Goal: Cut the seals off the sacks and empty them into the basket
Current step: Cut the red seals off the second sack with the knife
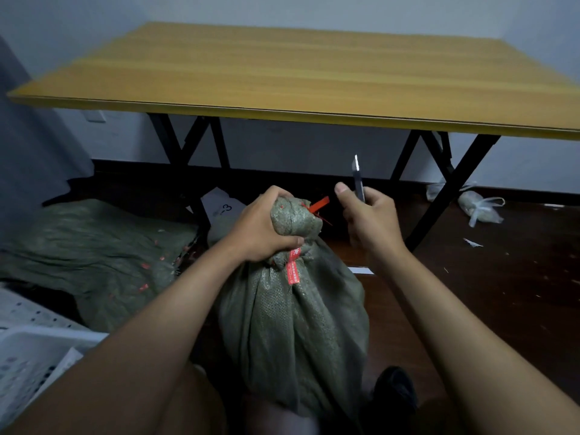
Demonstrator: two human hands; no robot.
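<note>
From the head camera I see my left hand gripping the bunched neck of a green sack at the centre of the frame, the red seal poking out just right of the fist. My right hand holds a utility knife, blade up, near the seal but not touching it. The white basket sits at lower left, a flat green sack beyond it, the wooden table across the top.
</note>
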